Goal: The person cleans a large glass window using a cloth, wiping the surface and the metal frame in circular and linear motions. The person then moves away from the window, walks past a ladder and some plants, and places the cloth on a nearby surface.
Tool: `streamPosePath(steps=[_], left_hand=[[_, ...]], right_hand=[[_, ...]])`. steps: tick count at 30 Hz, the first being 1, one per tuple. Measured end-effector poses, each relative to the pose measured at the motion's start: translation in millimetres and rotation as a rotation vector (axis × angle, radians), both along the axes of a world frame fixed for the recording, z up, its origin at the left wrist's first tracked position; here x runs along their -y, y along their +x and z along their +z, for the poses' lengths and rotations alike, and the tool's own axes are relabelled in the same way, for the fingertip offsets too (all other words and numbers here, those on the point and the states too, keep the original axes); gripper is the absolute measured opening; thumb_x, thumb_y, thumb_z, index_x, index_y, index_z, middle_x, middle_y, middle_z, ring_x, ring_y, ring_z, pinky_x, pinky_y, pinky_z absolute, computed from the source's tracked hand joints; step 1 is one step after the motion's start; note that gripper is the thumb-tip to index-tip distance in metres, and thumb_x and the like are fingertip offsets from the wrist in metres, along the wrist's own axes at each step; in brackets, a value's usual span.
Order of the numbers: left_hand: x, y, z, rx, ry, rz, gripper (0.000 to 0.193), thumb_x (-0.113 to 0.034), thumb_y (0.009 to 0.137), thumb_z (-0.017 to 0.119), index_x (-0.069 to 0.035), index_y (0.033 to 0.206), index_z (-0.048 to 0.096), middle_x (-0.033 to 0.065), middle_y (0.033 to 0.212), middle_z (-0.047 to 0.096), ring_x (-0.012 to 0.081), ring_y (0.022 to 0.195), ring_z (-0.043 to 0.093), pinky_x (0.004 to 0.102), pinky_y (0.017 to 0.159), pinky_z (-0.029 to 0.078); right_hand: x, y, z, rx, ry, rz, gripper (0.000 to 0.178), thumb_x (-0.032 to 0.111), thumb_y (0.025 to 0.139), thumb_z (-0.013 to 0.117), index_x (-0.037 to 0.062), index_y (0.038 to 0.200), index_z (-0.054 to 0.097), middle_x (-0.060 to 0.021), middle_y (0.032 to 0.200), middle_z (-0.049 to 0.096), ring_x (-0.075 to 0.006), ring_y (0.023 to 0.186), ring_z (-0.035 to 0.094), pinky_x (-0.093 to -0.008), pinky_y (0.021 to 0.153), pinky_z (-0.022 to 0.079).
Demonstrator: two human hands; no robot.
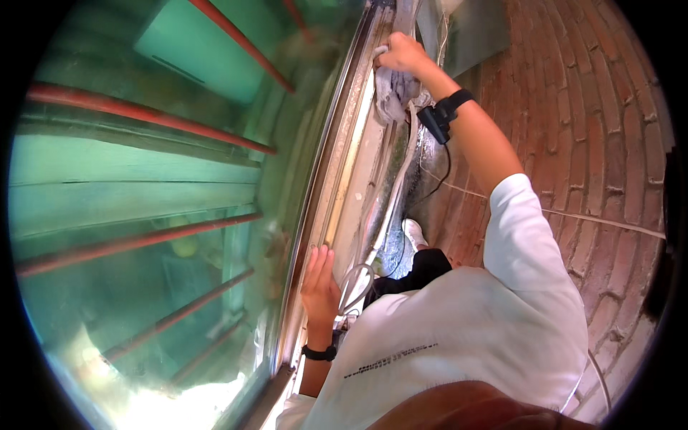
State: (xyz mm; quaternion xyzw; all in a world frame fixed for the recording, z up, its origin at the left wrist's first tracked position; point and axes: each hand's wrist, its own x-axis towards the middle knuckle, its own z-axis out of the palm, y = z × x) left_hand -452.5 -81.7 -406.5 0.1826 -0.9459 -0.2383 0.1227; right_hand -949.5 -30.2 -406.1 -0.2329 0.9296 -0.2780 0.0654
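A crumpled grey cloth [392, 94] is bunched under my right hand [401, 54], whose fingers are closed round it at the far end of the window sill [364, 168]. Part of the cloth hangs down past the hand. My left hand [320, 285] lies with fingers stretched out on the near part of the window frame [313, 215], holding nothing. To the left of both hands is the window glass [215, 276], with red bars [154, 115] seen through it.
A pale cable [401, 168] runs along the sill and loops beside my left hand. A brick wall [573, 122] rises on the right, crossed by a thin white cable [602, 224]. My foot in a white shoe [413, 233] is below, near a wet-looking shiny surface [393, 247].
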Motion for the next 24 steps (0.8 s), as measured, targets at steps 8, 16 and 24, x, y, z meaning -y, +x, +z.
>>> streamPosePath(steps=[8,16,24], left_hand=[[1,0,1,-0.066,0.036,-0.02,0.039,0.01,0.086,0.052,-0.003,0.121,0.065,0.0156,0.127,0.062,0.0349,0.125,0.055,0.04,0.104,0.046],[2,-3,5,-0.056,0.021,-0.009,0.039,0.011,0.082,0.053,-0.001,0.118,0.065,0.014,0.125,0.064,0.0312,0.122,0.057,0.0391,0.102,0.047],[0,-2,2,-0.045,-0.005,0.021,0.035,0.008,0.085,0.055,-0.002,0.116,0.067,0.0133,0.124,0.065,0.0304,0.122,0.058,0.0383,0.102,0.047]], right_hand=[[0,-65,-23,-0.094,0.05,0.007,0.044,0.031,0.073,0.07,0.0096,0.111,0.07,-0.0203,0.114,0.067,-0.0406,0.107,0.063,-0.0469,0.091,0.051],[4,-48,0,-0.105,0.124,-0.036,0.04,0.027,0.078,0.063,0.0001,0.108,0.065,-0.0251,0.109,0.067,-0.0435,0.104,0.064,-0.0501,0.089,0.051],[-7,32,21,-0.278,0.33,0.136,0.027,0.021,0.085,0.054,0.0032,0.099,0.069,-0.0218,0.103,0.069,-0.0381,0.094,0.068,-0.0468,0.08,0.055]])
